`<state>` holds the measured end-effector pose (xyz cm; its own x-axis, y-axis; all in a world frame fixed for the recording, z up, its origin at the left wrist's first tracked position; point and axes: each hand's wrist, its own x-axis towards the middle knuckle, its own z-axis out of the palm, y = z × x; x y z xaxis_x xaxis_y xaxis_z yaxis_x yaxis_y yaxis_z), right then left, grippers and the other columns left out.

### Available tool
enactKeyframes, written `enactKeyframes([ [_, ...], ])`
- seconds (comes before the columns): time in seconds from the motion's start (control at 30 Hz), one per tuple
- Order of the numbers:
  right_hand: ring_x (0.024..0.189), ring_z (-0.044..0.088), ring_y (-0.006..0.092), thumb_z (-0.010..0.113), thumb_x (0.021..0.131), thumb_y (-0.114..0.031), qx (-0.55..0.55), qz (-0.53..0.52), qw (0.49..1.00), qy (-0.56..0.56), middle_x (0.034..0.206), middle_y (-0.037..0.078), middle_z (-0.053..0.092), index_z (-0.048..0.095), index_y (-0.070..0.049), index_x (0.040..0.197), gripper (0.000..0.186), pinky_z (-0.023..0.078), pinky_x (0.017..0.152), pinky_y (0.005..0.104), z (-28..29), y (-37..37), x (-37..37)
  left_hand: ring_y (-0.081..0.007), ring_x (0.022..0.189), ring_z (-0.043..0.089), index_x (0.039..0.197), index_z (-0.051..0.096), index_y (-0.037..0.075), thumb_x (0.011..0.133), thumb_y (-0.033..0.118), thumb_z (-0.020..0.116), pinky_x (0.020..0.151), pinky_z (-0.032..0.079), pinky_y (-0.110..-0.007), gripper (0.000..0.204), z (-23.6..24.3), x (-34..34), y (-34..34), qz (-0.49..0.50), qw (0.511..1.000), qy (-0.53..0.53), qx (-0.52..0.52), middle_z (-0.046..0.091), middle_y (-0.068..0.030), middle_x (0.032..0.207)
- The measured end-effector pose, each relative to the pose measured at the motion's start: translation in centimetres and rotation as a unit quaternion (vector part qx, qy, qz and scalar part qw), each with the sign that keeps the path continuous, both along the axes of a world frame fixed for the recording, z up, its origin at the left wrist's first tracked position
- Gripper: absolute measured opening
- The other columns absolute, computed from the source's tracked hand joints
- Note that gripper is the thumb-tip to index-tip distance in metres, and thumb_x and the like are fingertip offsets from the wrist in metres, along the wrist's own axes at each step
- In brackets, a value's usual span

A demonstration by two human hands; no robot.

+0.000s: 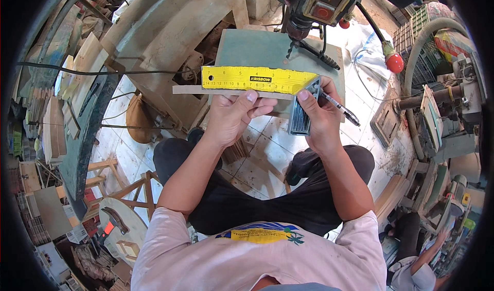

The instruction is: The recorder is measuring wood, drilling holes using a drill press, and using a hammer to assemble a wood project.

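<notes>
My left hand grips a thin pale wooden strip from below, its thumb on the strip just under the yellow blade of a try square. My right hand is closed on the square's metal handle, thumb over it, and also holds a slim pen pointing down to the right. The blade lies along the strip's upper edge. Just beyond them is a drill press, with its bit hanging above a green-grey table.
Stacked boards line the left, near a round board with a hammer on it. On the right are crates, a grey hose and machinery. A co-worker's arm shows at lower right. A black cable runs across the left.
</notes>
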<state>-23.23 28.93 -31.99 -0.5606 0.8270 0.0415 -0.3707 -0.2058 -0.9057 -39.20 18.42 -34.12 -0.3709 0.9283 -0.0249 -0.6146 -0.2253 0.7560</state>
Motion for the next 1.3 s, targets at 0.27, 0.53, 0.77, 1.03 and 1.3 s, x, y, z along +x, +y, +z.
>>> enactKeyframes([
  [0.27,0.079,0.057,0.0046,0.069,0.091,-0.008,-0.002,0.004,1.0,0.001,0.091,0.002,0.063,0.049,-0.006,0.106,0.025,0.048,0.07,0.019,-0.1,0.08,-0.14,-0.0281,0.096,0.07,0.124,0.053,-0.002,0.098,0.011,0.057,0.081,0.061,-0.036,0.03,-0.2,0.11,0.02,0.009,1.0,0.002,0.001,0.066,-0.0207,0.113],
  [0.53,0.08,0.058,0.0049,0.069,0.091,-0.008,0.002,0.002,1.0,-0.009,0.092,0.002,0.063,0.05,-0.006,0.107,0.025,0.048,0.071,0.0194,-0.45,0.12,-0.23,-0.0276,0.096,0.07,0.125,0.054,0.0,0.098,0.008,0.057,0.083,0.06,-0.035,0.029,-0.41,-0.01,-0.05,0.0,1.0,-0.011,-0.003,0.065,-0.0183,0.115],
  [0.77,0.08,0.058,0.0048,0.068,0.091,-0.007,-0.007,0.003,1.0,-0.005,0.093,0.002,0.064,0.05,-0.006,0.107,0.024,0.049,0.071,0.0195,-0.52,0.22,-0.14,-0.0275,0.095,0.07,0.124,0.055,-0.001,0.097,0.008,0.057,0.082,0.06,-0.036,0.028,-0.29,0.07,0.13,0.001,1.0,-0.018,-0.001,0.065,-0.0186,0.114],
  [1.03,0.081,0.059,0.005,0.068,0.092,-0.007,-0.012,0.004,1.0,0.008,0.094,0.001,0.064,0.05,-0.007,0.107,0.023,0.049,0.072,0.0198,-0.59,0.14,-0.28,-0.0261,0.095,0.07,0.124,0.054,-0.004,0.098,0.013,0.057,0.082,0.06,-0.034,0.031,-0.54,0.2,0.08,0.01,1.0,0.003,-0.001,0.066,-0.0216,0.112],
  [1.3,0.081,0.058,0.0047,0.068,0.091,-0.006,-0.009,0.006,1.0,0.005,0.093,0.001,0.063,0.05,-0.007,0.106,0.023,0.049,0.071,0.0197,-0.43,0.2,-0.25,-0.0268,0.094,0.07,0.124,0.054,-0.003,0.097,0.01,0.057,0.083,0.06,-0.036,0.029,-0.41,0.19,0.16,0.009,1.0,-0.01,0.004,0.066,-0.0204,0.113],
])
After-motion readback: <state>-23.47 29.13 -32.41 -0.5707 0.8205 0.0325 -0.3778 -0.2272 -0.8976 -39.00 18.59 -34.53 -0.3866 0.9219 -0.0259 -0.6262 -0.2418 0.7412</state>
